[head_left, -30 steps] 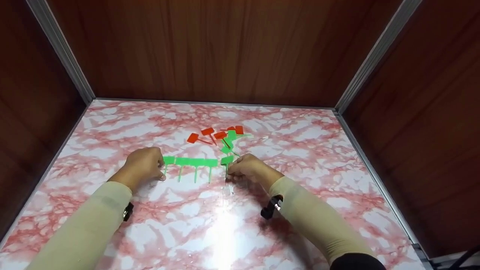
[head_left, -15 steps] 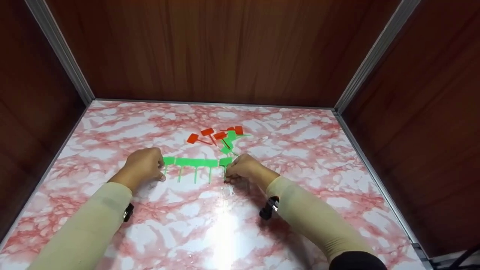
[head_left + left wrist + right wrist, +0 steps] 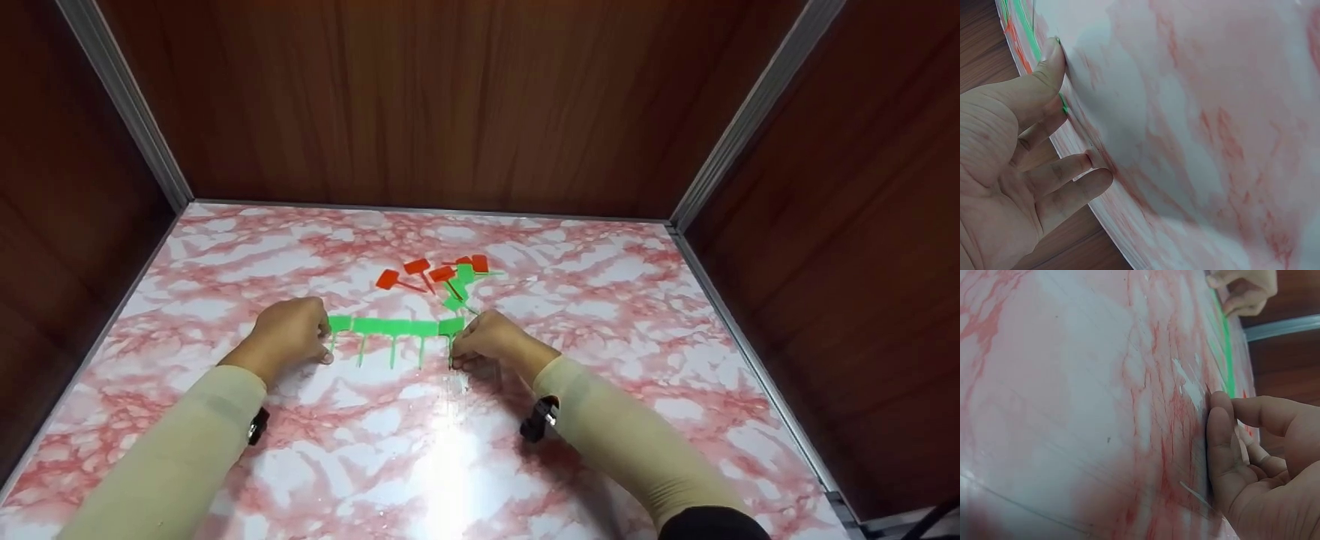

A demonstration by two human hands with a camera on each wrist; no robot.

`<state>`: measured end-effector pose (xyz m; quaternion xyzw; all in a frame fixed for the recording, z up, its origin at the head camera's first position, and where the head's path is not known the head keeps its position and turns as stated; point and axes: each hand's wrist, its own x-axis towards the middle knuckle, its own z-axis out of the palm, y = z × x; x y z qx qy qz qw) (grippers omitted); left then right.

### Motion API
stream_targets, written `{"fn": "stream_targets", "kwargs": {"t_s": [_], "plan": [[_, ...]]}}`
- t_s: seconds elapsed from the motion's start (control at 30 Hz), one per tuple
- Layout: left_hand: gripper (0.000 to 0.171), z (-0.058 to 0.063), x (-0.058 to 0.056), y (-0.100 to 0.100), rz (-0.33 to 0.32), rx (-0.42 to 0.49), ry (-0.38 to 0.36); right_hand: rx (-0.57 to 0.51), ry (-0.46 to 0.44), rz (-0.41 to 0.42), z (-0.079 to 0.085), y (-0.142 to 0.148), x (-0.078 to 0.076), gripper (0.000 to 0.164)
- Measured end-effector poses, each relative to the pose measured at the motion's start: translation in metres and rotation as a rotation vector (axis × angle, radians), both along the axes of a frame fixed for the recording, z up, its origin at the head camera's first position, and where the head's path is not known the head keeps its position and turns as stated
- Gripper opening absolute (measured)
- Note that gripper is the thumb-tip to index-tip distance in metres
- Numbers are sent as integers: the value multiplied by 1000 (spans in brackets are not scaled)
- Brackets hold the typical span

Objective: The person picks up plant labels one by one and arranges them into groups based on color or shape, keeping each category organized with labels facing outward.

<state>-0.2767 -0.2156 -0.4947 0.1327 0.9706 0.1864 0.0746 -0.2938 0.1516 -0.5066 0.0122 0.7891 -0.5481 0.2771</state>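
Note:
In the head view, flat green T-shaped plant labels (image 3: 395, 327) lie side by side in a row, thin stems toward the person. Thumb and index finger of my left hand (image 3: 291, 330) touch the leftmost label (image 3: 340, 323); the left wrist view shows the thumb at a green tip and the other fingers loose and apart. At the row's other end, my right hand (image 3: 491, 341) pinches the stem of the rightmost label (image 3: 451, 326), whose head meets its neighbour. In the right wrist view, fingers of the right hand (image 3: 1252, 461) hide most of that stem.
Behind the row, several red labels (image 3: 388, 280) and a few green labels (image 3: 466, 274) lie loosely, some overlapping. The pink-and-white marbled table (image 3: 360, 465) is enclosed by brown wood panels (image 3: 420, 105) at the back and sides. Light glares on the front middle.
My right hand has slid the rightmost label slightly left, closing the gap to the row. My left hand has stayed in place.

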Motion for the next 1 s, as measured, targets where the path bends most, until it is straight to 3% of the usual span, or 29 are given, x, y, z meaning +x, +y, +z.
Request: {"fn": "stream_targets", "kwargs": {"t_s": [0.3, 0.73, 0.87, 1.0], "plan": [[45, 0, -1, 0, 6, 3, -35, 13, 2, 23, -1, 2, -1, 7], [44, -3, -1, 0, 0, 7, -18, 50, 21, 87, 2, 7, -2, 8], [44, -2, 0, 1, -5, 5, -12, 132, 87, 97, 7, 12, -6, 11], [41, -2, -1, 0, -16, -6, 9, 275, 250, 101, 13, 17, -15, 15]]}}
